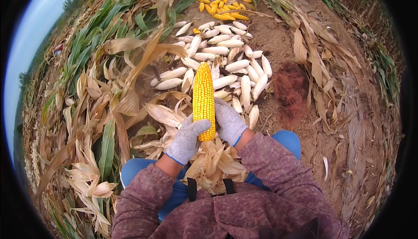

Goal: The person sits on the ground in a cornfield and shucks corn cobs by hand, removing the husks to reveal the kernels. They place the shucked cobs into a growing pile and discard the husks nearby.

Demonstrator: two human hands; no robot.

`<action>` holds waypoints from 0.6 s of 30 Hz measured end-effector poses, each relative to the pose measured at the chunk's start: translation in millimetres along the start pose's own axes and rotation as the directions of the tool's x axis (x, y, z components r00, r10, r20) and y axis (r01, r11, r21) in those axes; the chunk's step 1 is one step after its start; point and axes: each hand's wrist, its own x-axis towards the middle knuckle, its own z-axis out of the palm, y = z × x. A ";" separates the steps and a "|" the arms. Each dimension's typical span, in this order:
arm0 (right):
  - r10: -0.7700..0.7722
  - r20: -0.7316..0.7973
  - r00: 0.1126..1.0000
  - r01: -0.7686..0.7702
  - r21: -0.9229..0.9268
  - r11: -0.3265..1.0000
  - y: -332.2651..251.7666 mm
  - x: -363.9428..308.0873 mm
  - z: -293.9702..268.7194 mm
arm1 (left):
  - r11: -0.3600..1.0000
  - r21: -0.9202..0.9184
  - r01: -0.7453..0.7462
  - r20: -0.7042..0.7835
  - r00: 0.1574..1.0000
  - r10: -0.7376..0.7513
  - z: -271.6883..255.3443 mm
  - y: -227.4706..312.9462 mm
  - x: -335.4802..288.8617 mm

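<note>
Above the person's lap, a long, bright-yellow corn cob (203, 101), its kernels bare, points away from the body between two pale grey knitted gloves. The gloved left hand (185, 139) has its fingers closed around the cob's lower end, thumb laid across the front. The gloved right hand (228, 120) lies against the cob's right side; its fingertips are hidden behind the kernels, so I cannot tell whether they are clamped on it. Dry, straw-coloured husks (217, 165) lie heaped between two knees in blue cloth (287, 142). Beyond the cob, a wide pile of slender, cream-white ears (217, 50) spreads over bare brown soil (322, 160), with smaller yellow cobs (223, 16) grouped at its far edge. Right of the pile sits a tangled patch of reddish-brown fibres (291, 91); to the left, long green leaves (82, 47) lie among dried ones.
</note>
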 end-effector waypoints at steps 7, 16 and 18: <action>-0.249 0.032 0.968 0.240 -0.417 0.877 -2.2 -4.0 13.9 | 0.918 0.388 -0.076 -0.094 0.988 0.122 -4.2 -2.7 7.8; 0.125 -0.109 0.986 -0.111 0.121 0.986 -0.9 16.1 -13.4 | 0.394 0.916 -0.070 -0.028 0.971 0.239 -2.6 23.9 0.0; 0.119 -0.125 0.985 -0.099 0.155 0.983 -5.4 15.8 -14.8 | 0.492 0.856 -0.156 -0.033 0.935 0.353 -2.3 33.2 -2.8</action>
